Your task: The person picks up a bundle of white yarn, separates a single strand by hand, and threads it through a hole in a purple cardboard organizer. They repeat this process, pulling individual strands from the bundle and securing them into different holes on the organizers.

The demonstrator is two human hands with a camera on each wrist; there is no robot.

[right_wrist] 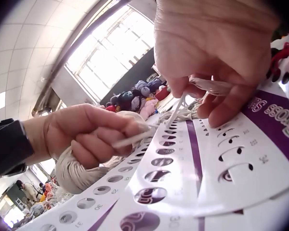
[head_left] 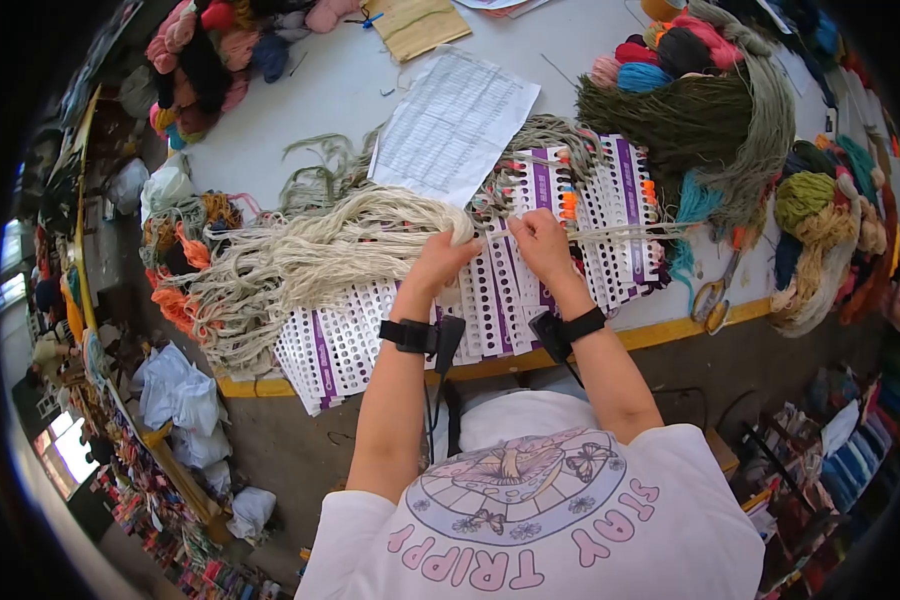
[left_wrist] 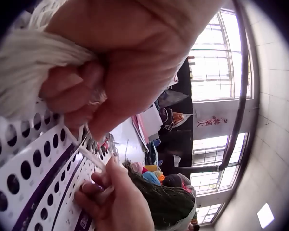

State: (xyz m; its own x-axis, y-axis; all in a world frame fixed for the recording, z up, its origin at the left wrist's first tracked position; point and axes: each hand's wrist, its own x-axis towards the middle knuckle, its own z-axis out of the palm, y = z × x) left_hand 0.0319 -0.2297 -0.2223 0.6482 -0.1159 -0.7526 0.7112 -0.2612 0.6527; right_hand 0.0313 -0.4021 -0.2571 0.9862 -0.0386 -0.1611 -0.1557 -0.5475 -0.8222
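The left hand (head_left: pixel 440 262) has its fingers curled round a thick bundle of cream yarn (head_left: pixel 370 225) and pinches a strand at the fingertips. Close by on the right, the right hand (head_left: pixel 545 250) pinches a pale strand (left_wrist: pixel 93 158), which runs between the two hands in the left wrist view. From the right hand, cream strands (head_left: pixel 630 232) trail to the right. Under both hands lie white cards with purple bands and rows of punched holes (right_wrist: pixel 161 162). In the right wrist view, the left hand (right_wrist: pixel 98 132) holds the bundle beside the holes.
A printed sheet (head_left: pixel 460 120) lies behind the hands, near a wooden board (head_left: pixel 417 25). Dark green yarn (head_left: pixel 670 115) and coloured skeins are at the right, with scissors (head_left: pixel 712 300) at the table's yellow edge (head_left: pixel 750 313). More skeins (head_left: pixel 185 60) sit at the back left.
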